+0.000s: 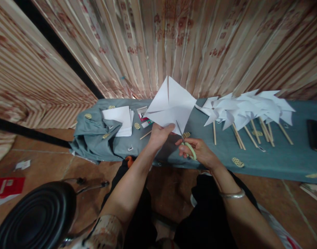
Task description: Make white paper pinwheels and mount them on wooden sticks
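Observation:
My left hand [160, 134] pinches the near edge of a square white sheet of paper [171, 97], held up over the table with one corner pointing away from me. Slits run inward from its far corner and its left corner. In my right hand [197, 150] are scissors [190, 150] with light green handles. Their blades lie at the paper's near corner, just right of my left thumb. A wooden stick [146, 135] and small boxes [145, 117] lie beyond my left hand, partly behind the sheet.
White paper pinwheels [241, 109] on wooden sticks overlap on the right of the cloth-covered table [212, 162]. A stack of white paper [123, 121] lies left. A dark object [315, 135] sits at the right edge. A black round stool [36, 214] stands lower left; a curtain [168, 41] hangs behind.

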Demonstrator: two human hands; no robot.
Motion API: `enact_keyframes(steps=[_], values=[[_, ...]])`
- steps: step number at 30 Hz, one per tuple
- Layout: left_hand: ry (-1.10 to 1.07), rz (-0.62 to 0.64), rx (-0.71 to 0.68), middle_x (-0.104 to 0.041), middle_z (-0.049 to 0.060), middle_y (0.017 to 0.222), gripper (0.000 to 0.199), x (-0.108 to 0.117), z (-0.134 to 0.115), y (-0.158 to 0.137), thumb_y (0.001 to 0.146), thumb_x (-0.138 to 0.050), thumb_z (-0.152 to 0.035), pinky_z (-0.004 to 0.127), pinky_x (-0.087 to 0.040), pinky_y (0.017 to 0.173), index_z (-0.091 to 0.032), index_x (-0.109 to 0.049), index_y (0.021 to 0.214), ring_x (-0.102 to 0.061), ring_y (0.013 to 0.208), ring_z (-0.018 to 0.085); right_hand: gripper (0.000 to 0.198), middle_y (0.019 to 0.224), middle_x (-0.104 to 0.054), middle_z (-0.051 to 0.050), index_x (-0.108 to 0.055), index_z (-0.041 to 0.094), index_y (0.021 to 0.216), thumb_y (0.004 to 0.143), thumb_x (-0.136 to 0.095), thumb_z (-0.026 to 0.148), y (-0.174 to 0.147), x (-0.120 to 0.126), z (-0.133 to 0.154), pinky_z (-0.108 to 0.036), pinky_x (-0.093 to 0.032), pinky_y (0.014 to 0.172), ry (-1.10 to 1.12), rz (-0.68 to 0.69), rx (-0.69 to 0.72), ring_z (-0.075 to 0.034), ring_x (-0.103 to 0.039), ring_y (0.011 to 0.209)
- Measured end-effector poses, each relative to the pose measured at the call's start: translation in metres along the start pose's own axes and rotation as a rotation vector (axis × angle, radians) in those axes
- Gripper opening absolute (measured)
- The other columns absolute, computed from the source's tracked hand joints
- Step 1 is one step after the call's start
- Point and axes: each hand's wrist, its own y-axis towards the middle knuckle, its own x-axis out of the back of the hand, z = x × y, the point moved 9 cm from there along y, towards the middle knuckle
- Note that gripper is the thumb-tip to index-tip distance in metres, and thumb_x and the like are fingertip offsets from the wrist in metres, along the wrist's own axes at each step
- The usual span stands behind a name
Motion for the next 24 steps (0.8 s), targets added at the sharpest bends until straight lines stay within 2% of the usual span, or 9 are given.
enact_keyframes(steps=[11,17,24], values=[[-0.008,-0.004,0.0,-0.065,0.001,0.07,0.028,0.0007,-0.0002,0.0003,0.057,-0.073,-0.032,0.029,-0.052,0.055,-0.017,-0.062,0.078,-0.058,0.061,0.016,0.059,0.058,-0.063,0.003,-0.068,0.017,0.085,0.054,-0.085,0.063,0.0016,0.0019,-0.0022,-0.021,-0.039,0.046,0.012,-0.042,-0.021,-0.007,-0.051,0.047],[0.028,0.073,-0.016,-0.06,-0.002,0.063,0.021,-0.0064,0.0019,-0.0022,0.058,-0.071,-0.03,0.027,-0.047,0.056,-0.017,-0.06,0.07,-0.054,0.058,0.014,0.056,0.062,-0.065,0.001,-0.067,0.017,0.084,0.059,-0.082,0.065,0.0019,0.0033,0.0002,-0.022,-0.039,0.047,-0.001,-0.048,0.008,-0.008,-0.053,0.05],[-0.009,0.054,0.001,-0.062,-0.001,0.066,0.026,-0.0061,0.0025,-0.002,0.055,-0.072,-0.03,0.027,-0.048,0.055,-0.016,-0.06,0.072,-0.056,0.059,0.014,0.055,0.059,-0.063,0.002,-0.067,0.017,0.082,0.057,-0.084,0.063,0.0014,0.0033,-0.0004,-0.021,-0.037,0.046,0.02,-0.054,0.01,-0.007,-0.051,0.048]])
